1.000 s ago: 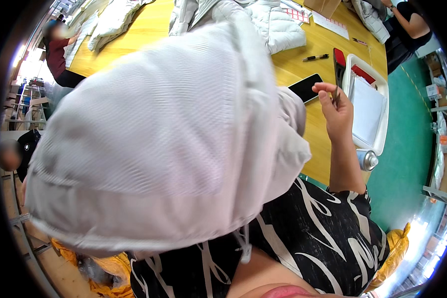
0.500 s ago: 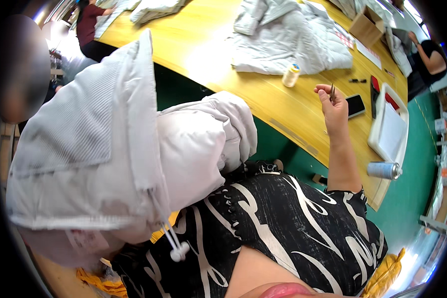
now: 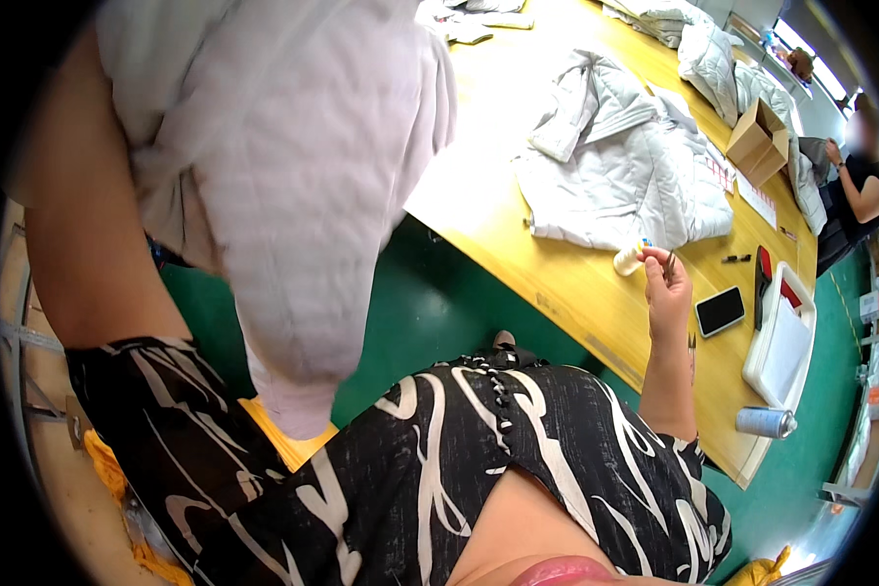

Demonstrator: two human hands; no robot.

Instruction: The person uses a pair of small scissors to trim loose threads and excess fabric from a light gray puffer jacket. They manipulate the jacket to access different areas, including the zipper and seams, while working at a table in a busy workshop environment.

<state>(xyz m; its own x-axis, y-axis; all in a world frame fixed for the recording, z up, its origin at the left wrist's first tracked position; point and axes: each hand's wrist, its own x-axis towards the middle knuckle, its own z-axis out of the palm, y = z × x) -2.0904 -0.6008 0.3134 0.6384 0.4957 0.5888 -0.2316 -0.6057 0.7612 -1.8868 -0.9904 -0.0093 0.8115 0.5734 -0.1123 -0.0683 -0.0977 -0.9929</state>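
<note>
Above the yellow table (image 3: 576, 293), right hand (image 3: 666, 293) pinches a thin tool (image 3: 670, 262) (upright).

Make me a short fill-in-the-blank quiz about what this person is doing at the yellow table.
1. The right hand pinches a small thin tool above the ____ table.
2. The white padded garment is lifted on the person's ____ side.
3. The smartphone lies between the right hand and a white ____.
4. A grey padded jacket lies spread beside a ____ box.

Missing words: yellow; left; tray; cardboard
</note>
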